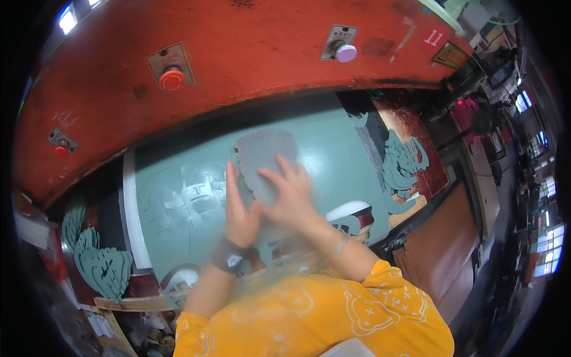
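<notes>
Over the middle of a green sheet (321, 137) is a flat grey piece (262, 146) with a rounded top and a wavy left edge. My left hand (239, 211) stands along that left edge, its fingers stretched out. On the piece's face lie the spread fingers of my right hand (290, 193); the two hands meet near its lower end. What my right thumb touches is hard to make out. Shoe-sole outlines (193, 196) are pressed into the sheet left of my hands, and cut-out gaps run along its near edge.
A red machine beam (250, 47) spans the far side, carrying a red push button (172, 78) and a pale purple one (345, 53). Green scraps lie heaped at left (104, 262) and right (398, 163). Brown sheets (437, 250) are stacked at the right.
</notes>
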`<state>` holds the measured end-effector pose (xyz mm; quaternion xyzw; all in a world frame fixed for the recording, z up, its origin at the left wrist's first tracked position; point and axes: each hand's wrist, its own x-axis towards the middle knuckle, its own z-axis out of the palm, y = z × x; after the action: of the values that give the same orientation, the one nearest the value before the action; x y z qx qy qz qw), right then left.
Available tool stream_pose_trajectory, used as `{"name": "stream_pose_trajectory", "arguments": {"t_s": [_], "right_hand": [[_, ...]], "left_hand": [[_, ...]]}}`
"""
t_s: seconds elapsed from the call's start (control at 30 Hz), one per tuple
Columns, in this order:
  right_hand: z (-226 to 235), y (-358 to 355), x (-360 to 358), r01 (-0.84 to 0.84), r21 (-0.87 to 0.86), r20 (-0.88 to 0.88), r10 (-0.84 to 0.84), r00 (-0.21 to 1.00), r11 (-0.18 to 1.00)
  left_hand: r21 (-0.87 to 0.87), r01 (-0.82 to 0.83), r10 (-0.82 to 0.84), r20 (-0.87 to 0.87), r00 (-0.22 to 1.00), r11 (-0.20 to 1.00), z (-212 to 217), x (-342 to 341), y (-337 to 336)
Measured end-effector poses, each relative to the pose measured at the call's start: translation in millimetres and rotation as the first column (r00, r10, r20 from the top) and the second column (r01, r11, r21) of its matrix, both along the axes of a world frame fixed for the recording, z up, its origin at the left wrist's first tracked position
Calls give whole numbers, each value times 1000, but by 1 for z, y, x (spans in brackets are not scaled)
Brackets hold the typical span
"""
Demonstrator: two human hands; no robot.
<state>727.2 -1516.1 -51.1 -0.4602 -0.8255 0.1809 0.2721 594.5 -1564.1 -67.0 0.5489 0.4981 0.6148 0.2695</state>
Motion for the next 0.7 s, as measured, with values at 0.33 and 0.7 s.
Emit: {"name": "stream_pose_trajectory", "arguments": {"t_s": [0.33, 0.7], "right_hand": [[11, 16, 38, -197, -341, -660, -85, 747, 919], [18, 24, 71, -509, -469, -880, -336, 334, 722]], "left_hand": [[-211, 16, -126, -520, 845, 977, 0, 6, -7], [-38, -184, 124, -608, 784, 982, 6, 11, -10]]}}
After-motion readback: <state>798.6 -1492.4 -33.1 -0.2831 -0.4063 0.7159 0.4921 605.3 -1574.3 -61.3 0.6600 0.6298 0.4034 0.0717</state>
